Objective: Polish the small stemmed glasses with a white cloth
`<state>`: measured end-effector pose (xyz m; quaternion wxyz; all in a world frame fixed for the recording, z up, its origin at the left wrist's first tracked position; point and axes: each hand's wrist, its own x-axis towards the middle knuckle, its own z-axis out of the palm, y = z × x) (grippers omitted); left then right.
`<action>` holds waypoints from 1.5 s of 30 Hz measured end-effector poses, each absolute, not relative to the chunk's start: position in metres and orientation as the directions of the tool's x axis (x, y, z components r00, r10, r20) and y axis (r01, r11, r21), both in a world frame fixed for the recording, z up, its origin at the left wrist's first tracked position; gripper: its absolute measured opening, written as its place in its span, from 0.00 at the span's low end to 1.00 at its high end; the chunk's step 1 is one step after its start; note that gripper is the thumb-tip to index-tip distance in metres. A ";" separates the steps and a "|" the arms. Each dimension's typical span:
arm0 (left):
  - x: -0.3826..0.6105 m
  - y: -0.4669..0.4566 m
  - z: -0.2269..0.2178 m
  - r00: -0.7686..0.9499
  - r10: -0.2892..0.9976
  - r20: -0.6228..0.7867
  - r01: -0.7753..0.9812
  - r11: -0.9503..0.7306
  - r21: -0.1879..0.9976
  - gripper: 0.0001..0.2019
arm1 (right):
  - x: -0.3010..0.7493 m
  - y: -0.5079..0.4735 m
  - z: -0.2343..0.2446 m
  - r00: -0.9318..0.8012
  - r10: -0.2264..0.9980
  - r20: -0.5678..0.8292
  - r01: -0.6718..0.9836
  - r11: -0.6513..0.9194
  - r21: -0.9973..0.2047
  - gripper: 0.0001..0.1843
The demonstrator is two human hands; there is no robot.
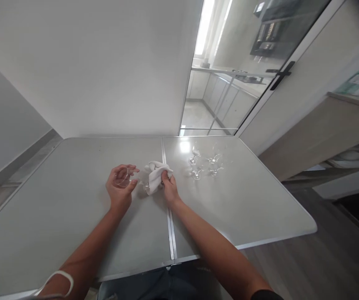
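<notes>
My left hand (120, 186) curls round the bowl of a clear stemmed glass (123, 179), held on its side just above the grey table (73, 187). Its stem points right toward a white cloth (154, 175). My right hand (169, 187) grips that cloth, which is bunched around the glass's foot end. Both hands are close together near the table's middle seam.
Several clear stemmed glasses (204, 162) stand in a group on the table to the right of my hands. A white wall runs behind the table, with a glass door (229, 83) at the back right. A wooden counter (323, 129) stands at the right.
</notes>
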<state>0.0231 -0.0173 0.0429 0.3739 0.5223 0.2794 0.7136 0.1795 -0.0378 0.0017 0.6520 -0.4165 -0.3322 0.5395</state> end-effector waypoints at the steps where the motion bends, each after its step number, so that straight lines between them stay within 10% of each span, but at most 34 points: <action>1: 0.023 -0.016 0.043 -0.179 0.822 0.541 -0.256 -0.570 0.781 0.28 | 0.177 -0.037 0.001 0.150 0.987 -0.062 -0.489 0.020 -0.872 0.29; 7: 0.023 -0.019 0.044 -0.076 0.851 0.519 -0.261 -0.519 0.814 0.29 | 0.165 -0.044 0.006 -0.302 0.953 -0.018 -0.537 -0.186 -0.823 0.31; 18: 0.021 -0.020 0.042 0.081 0.773 0.629 -0.114 -0.620 0.777 0.32 | 0.165 -0.039 0.000 -0.275 0.916 -0.292 -0.451 -0.391 -0.802 0.32; 28: 0.020 -0.019 0.041 0.112 0.744 0.659 -0.139 -0.644 0.752 0.30 | 0.184 -0.037 0.012 0.094 0.988 0.119 0.274 0.089 -0.958 0.27; 40: 0.026 -0.009 0.045 -0.180 0.787 0.590 -0.130 -0.614 0.779 0.29 | 0.192 -0.049 0.031 0.097 0.951 0.295 -0.045 0.300 -0.953 0.06; 45: 0.027 -0.010 0.043 -0.166 0.816 0.554 -0.112 -0.574 0.811 0.28 | 0.194 -0.055 0.039 0.139 0.935 0.325 -0.060 0.336 -0.940 0.17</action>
